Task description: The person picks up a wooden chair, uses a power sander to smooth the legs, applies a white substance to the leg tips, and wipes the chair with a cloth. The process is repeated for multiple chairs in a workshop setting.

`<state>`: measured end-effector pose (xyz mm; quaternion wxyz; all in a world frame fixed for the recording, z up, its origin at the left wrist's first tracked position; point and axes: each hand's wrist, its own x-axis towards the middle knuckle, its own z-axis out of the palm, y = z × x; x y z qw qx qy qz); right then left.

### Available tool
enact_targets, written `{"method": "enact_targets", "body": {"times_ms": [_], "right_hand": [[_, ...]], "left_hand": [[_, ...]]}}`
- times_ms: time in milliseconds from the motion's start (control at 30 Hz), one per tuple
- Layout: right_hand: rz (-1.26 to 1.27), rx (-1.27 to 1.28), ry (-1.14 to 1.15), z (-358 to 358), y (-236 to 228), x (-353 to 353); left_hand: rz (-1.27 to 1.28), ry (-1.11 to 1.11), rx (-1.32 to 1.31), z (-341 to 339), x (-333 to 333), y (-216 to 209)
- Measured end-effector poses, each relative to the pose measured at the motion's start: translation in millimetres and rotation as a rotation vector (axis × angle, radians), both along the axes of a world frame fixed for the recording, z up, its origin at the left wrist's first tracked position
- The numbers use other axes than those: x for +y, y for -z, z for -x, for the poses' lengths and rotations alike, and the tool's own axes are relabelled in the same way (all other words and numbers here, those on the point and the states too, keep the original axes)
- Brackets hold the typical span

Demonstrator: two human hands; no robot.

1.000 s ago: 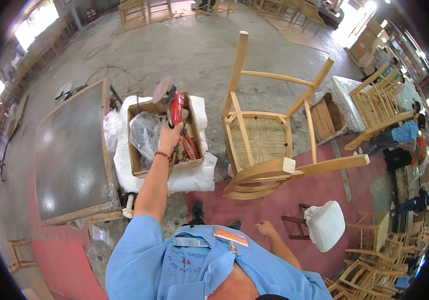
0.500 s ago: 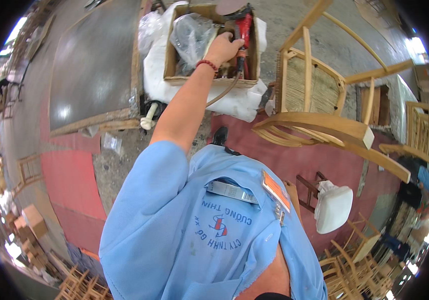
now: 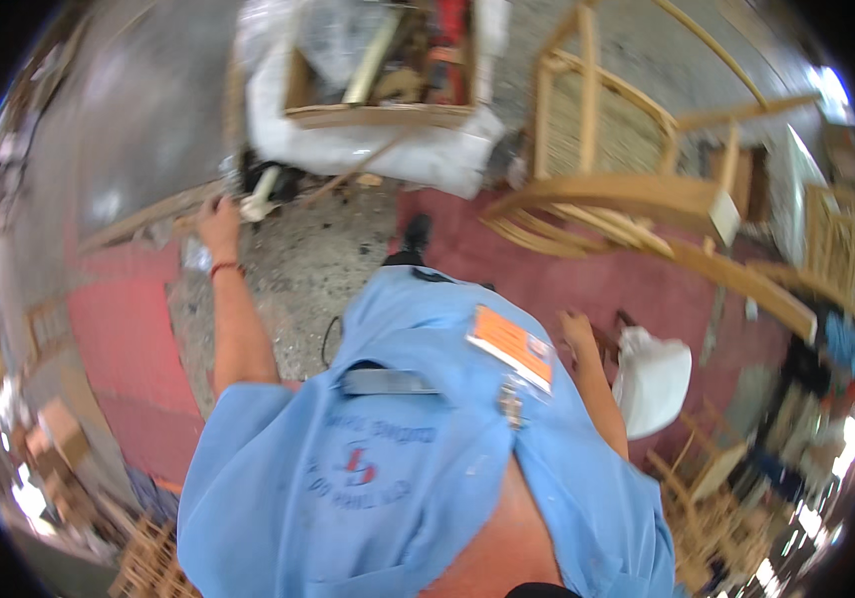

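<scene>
My left hand [image 3: 218, 227], a dark red bead bracelet on its wrist, is off to the left by the wooden edge of a grey board [image 3: 114, 149]. Close beside it lies a cream-white knobbed piece [image 3: 260, 197]; blur hides whether they touch and how the fingers are set. My right hand [image 3: 577, 331] hangs low on the right, near a stool with a white-covered seat [image 3: 655, 382]. Its fingers look loosely bent, too small and smeared to read. A cardboard box [image 3: 378, 117] ahead holds a red tool [image 3: 444, 70], a pale strip [image 3: 373, 58] and clear plastic.
White wrapping [image 3: 427, 159] lies under the box, with a hose across it. At right a wooden chair with a woven seat [image 3: 607, 120] lies tipped, its long rails reaching toward me. Red mats [image 3: 134, 339] cover parts of the floor. Chair frames [image 3: 736, 508] stand behind on the right.
My left hand has come out of the box, away from the red tool, and swung down and left. My right hand shows more fully. The box sits higher in view.
</scene>
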<state>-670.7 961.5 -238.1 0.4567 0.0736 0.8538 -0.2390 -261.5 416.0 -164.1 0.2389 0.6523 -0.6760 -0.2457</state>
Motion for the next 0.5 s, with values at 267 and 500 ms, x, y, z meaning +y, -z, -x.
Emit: {"method": "enact_targets", "body": {"times_ms": [267,500], "right_hand": [[0.197,0.0,-0.027,-5,-7,-42],[0.123,-0.013,-0.089,-8,-15,-18]], "left_hand": [[-0.13,-0.067,-0.008,-4,14,55],[-0.092,-0.144,0.028,17,24,35]]}}
